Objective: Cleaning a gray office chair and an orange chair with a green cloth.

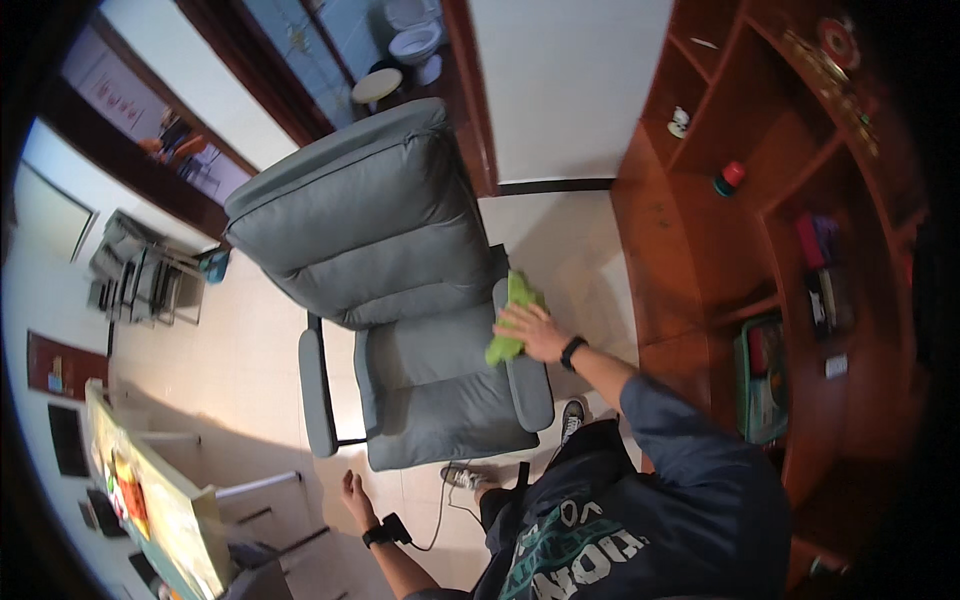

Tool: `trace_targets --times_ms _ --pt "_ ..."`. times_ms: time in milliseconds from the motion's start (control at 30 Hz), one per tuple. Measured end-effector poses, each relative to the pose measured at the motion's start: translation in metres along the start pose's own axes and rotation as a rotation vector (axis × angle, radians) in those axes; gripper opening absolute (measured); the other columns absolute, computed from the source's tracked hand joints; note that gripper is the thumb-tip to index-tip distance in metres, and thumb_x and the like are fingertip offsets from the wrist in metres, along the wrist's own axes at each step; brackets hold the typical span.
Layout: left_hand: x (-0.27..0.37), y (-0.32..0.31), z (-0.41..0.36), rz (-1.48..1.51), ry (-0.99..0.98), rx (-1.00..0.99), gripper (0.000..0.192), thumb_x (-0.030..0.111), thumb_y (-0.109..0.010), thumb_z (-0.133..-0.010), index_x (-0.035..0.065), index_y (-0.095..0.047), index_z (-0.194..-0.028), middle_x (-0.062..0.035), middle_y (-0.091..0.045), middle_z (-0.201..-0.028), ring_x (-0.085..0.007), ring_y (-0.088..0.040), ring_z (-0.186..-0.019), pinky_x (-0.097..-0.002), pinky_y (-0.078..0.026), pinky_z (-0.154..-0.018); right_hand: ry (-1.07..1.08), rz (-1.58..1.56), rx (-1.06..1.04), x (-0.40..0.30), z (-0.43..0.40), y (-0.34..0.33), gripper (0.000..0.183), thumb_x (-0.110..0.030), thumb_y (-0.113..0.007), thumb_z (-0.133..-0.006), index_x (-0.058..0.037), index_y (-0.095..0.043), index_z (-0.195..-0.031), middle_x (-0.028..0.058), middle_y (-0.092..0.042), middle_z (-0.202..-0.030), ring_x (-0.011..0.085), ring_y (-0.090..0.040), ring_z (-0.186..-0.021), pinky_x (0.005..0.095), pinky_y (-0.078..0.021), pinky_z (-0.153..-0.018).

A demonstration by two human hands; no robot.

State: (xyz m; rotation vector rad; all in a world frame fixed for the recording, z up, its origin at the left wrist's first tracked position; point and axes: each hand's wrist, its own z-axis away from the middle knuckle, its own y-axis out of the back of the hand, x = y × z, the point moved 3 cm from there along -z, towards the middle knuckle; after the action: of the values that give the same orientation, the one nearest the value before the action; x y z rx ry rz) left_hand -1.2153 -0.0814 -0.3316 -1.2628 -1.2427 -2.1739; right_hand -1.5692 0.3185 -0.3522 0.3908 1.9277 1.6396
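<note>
Before me stands a grey padded armchair (420,337) with a high stitched back. My right hand (534,331), fingers spread, presses a bright green cloth (517,289) onto the armrest (531,394) on the chair's right side in the picture. Part of the cloth is hidden beneath the palm. My left hand (358,495) hangs in the air with nothing in it, near the front end of the other armrest (318,394) and apart from it. A black device strapped to the left wrist has a cable (437,525) running from it.
A reddish-brown wooden shelf unit (675,262) lines the right side, holding a green basket (763,382) and small items. At lower left stands a light-topped table (202,510). Stacked chairs (150,277) stand by the left wall. Behind the armchair, a doorway shows a toilet (415,43) and round stool (377,85).
</note>
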Motion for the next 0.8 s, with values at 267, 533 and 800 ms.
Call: trace_targets --times_ms 267,533,800 --pt "0.03 0.029 0.155 0.208 0.244 0.165 0.033 0.028 -0.052 -0.086 0.0018 -0.055 -0.106 -0.0109 -0.064 -0.094 -0.0191 -0.063 -0.078 -0.027 -0.046 -0.06 -0.143 -0.103 0.094 0.047 -0.044 0.003 0.054 -0.024 -0.052 -0.08 -0.0166 -0.039 -0.132 0.0084 -0.026 -0.142 0.0341 -0.018 -0.132 0.0485 -0.0156 -0.107" --pt "0.071 -0.142 0.122 0.205 0.112 -0.364 0.029 0.013 -0.051 -0.087 0.0002 -0.052 -0.114 -0.0109 -0.061 -0.104 -0.0184 -0.058 -0.091 -0.0282 -0.045 -0.077 0.381 -0.324 -0.408 -0.062 0.106 -0.005 0.07 -0.013 -0.052 -0.071 -0.0263 -0.032 -0.137 0.0027 -0.043 -0.132 0.0224 -0.04 -0.119 0.0442 -0.0212 -0.103" --pt "0.104 -0.312 0.144 -0.304 -0.1 -0.578 0.08 0.034 -0.064 -0.076 -0.0092 -0.025 -0.131 -0.0299 -0.04 -0.125 -0.0397 -0.041 -0.116 -0.0405 -0.033 -0.098 0.445 -0.332 -0.254 0.05 0.004 0.011 0.066 -0.007 -0.05 -0.069 -0.0216 -0.04 -0.132 0.0051 -0.05 -0.123 0.0211 -0.044 -0.114 0.0407 -0.0245 -0.103"
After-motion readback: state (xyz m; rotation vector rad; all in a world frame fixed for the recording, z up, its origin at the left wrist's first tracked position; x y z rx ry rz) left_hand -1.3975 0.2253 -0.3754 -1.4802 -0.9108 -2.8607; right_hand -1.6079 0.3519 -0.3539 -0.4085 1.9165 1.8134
